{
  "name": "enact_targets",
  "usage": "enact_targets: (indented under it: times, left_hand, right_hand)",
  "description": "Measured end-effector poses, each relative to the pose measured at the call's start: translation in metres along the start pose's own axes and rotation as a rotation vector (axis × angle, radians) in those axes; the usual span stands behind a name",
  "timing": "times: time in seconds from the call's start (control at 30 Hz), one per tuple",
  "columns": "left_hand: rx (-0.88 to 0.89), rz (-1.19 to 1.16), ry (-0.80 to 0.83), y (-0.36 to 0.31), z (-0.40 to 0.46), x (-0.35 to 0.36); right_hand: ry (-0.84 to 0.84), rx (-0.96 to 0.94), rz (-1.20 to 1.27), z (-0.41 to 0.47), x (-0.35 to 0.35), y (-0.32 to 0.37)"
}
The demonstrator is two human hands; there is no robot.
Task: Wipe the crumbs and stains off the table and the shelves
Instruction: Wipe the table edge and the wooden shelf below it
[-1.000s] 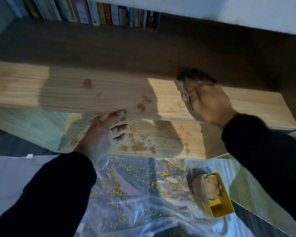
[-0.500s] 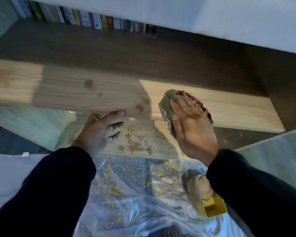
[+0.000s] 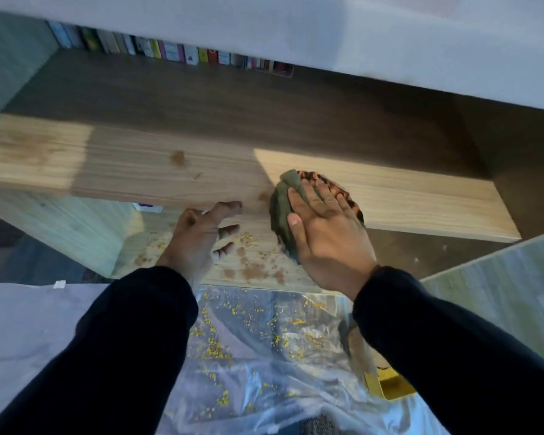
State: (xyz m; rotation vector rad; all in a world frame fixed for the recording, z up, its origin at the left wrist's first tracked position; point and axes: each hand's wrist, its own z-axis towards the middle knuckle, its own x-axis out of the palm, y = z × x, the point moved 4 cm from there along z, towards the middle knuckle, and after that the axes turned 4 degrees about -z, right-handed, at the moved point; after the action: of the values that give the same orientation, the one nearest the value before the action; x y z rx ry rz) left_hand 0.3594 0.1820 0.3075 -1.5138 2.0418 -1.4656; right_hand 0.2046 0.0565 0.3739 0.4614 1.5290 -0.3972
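Crumbs (image 3: 247,238) and brown stains (image 3: 253,273) lie scattered on the lower shelf (image 3: 264,252), near its front edge, between the two hands. One more stain (image 3: 178,158) marks the upper shelf (image 3: 123,171), toward its left half, well apart from the cloth. The right hand (image 3: 324,237) lies flat with straight fingers on a green cloth (image 3: 281,211), pressing it down at the front edge of the upper shelf; a patterned orange and dark side of the cloth shows past the fingertips. The left hand (image 3: 198,240) rests on the lower shelf with its fingers spread and lightly bent, holding nothing, its fingertips beside the crumbs. Both arms wear dark sleeves. Below the shelves a clear plastic sheet (image 3: 264,387) lies spread, strewn with yellow bits (image 3: 214,353). A yellow tub (image 3: 390,386) sits at the sheet's right edge, partly hidden by the right sleeve. Books (image 3: 170,51) stand in a row along the back.
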Motion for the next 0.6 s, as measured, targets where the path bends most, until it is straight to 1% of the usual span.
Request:
enact_targets:
  times: [0.07,0.13,0.2,0.27,0.33,0.4,0.43,0.5,0.53,0.6]
  left_hand:
    - [-0.011,0.011,0.005,-0.001,-0.001,0.000]
    - [0.000,0.025,0.021,0.001,0.002,-0.001]
    - [0.012,0.000,0.023,0.004,0.005,-0.003]
    - [0.038,-0.028,-0.017,0.009,0.006,-0.001]
    - [0.058,-0.072,-0.029,0.011,0.005,0.004]
    - [0.073,-0.091,-0.024,0.013,0.006,0.005]
    - [0.066,-0.083,-0.020,0.013,0.006,0.005]
    - [0.065,-0.068,-0.003,0.013,0.008,0.003]
    - [0.069,-0.063,0.011,0.013,0.009,0.002]
    - [0.049,-0.035,0.024,0.010,0.010,0.000]
  right_hand:
    - [0.038,-0.032,0.010,-0.018,-0.003,-0.012]
    - [0.023,-0.008,-0.031,-0.003,-0.007,-0.035]
    - [0.039,0.077,-0.055,0.041,-0.012,-0.065]
    - [0.078,0.148,-0.088,0.098,-0.016,-0.088]
    - [0.042,0.217,-0.085,0.151,-0.021,-0.095]
    - [0.019,0.312,-0.048,0.192,-0.011,-0.095]
    - [0.014,0.319,-0.058,0.208,0.000,-0.094]
    - [0.004,0.174,-0.104,0.214,0.012,-0.075]
    - [0.006,0.086,-0.115,0.201,0.010,-0.060]
    - [0.018,-0.021,-0.018,0.156,0.002,-0.038]
